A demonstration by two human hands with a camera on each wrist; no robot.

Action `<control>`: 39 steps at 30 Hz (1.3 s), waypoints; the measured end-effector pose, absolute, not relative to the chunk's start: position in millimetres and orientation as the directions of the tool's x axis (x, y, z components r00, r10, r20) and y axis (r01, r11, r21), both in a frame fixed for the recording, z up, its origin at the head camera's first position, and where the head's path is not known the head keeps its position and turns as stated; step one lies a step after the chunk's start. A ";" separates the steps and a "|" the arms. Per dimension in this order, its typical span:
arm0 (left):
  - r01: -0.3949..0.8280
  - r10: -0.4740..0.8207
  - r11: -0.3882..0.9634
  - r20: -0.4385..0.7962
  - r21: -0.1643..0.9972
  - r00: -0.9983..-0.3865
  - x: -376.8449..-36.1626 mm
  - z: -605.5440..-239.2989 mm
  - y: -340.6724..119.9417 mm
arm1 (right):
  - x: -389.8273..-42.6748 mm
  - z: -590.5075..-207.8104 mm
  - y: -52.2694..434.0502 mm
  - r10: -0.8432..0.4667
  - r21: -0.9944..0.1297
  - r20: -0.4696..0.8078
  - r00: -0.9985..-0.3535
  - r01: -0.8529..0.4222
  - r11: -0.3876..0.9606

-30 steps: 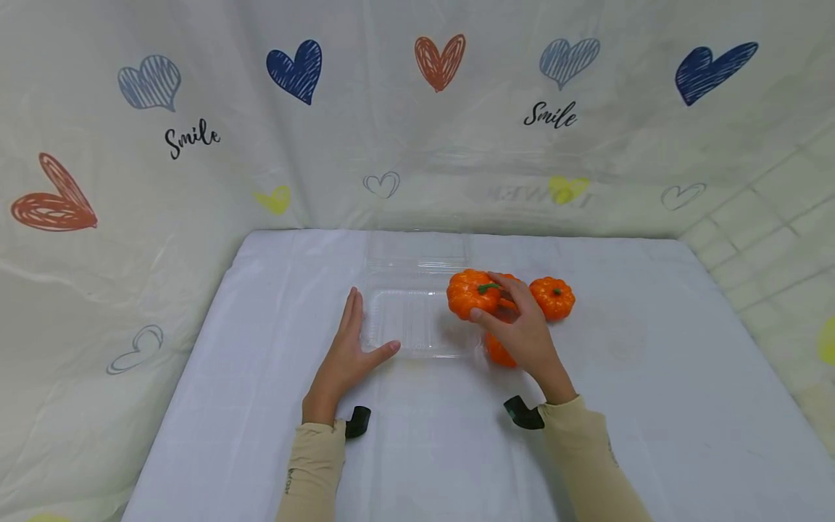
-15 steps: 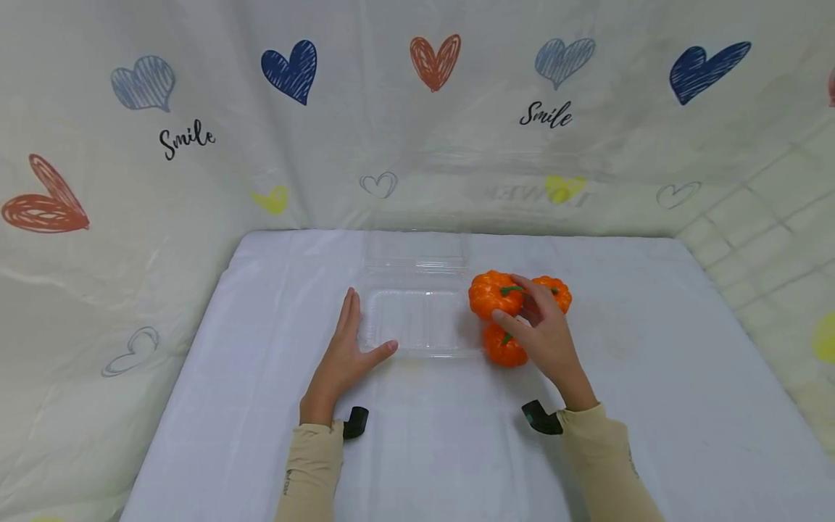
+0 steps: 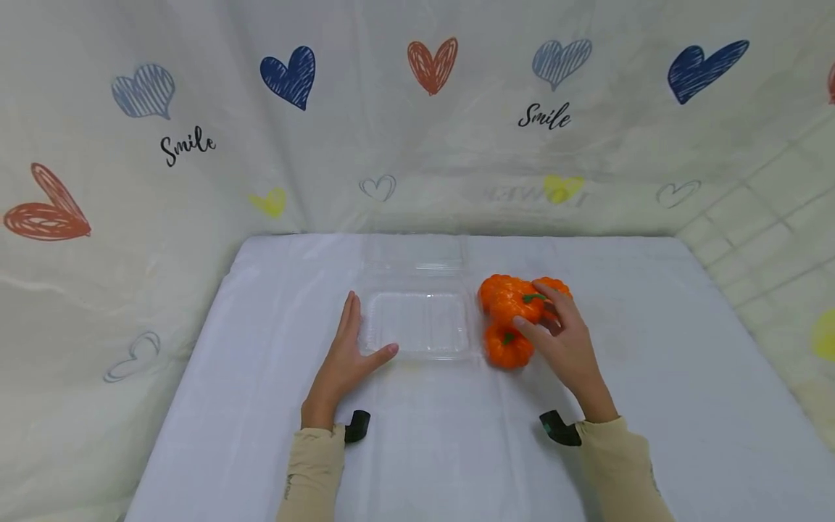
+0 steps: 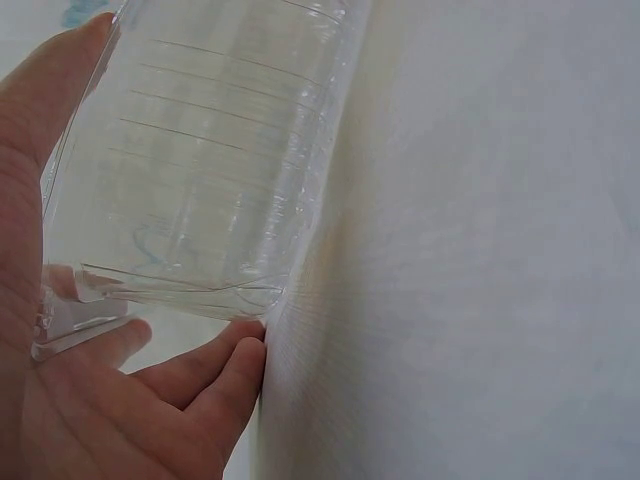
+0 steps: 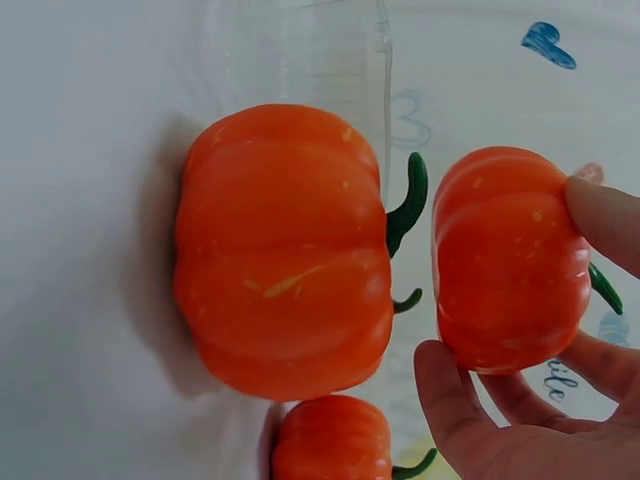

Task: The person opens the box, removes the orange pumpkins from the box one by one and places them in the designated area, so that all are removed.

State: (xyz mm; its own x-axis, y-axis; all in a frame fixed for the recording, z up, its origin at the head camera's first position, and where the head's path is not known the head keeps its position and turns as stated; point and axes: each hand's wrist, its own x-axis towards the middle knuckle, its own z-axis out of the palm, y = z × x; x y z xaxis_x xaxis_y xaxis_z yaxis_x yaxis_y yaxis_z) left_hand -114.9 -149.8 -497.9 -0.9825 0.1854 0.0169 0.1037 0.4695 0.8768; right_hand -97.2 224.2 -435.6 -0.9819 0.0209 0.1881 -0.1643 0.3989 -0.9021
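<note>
In the head view, an open clear plastic clamshell container [image 3: 417,322] lies with its lid [image 3: 414,252] folded back. My left hand [image 3: 342,359] rests at its left side, fingers straight, thumb spread along the front edge. The left wrist view shows those fingers touching the container wall [image 4: 220,150]. My right hand [image 3: 566,344] holds a small orange toy pumpkin [image 3: 515,308] with a green stem, between thumb and fingers, above other pumpkins. One pumpkin [image 3: 509,351] sits in front, by the container's right edge; another [image 3: 492,285] is partly hidden behind the held one.
A further pumpkin [image 3: 552,281] shows behind my right fingers. A white cloth covers the table [image 3: 659,362]. At the back hangs a pale curtain [image 3: 417,130] printed with hearts.
My right hand has moved right with the pumpkin, from the container's right edge to above the other pumpkins. My left hand stays in place.
</note>
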 end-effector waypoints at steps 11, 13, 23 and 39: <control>0.105 0.180 0.487 0.017 0.867 -0.984 -113.5 -497.2 -148.6 | -88.2 -439.6 235.5 0.070 -0.876 0.167 -0.983 -0.116 0.468; 0.101 0.180 0.492 0.013 0.865 -0.984 -113.6 -497.0 -148.5 | -86.6 -440.6 237.6 0.082 -0.879 0.159 -0.984 -0.104 0.466; 0.103 0.182 0.500 0.012 0.860 -0.983 -115.2 -497.8 -149.3 | -81.7 -448.1 249.9 0.121 -0.882 0.153 -0.981 -0.080 0.464; 0.117 0.191 0.494 0.023 0.862 -0.981 -116.5 -498.8 -149.3 | -70.9 -456.8 268.1 0.178 -0.867 0.087 -0.980 0.014 0.498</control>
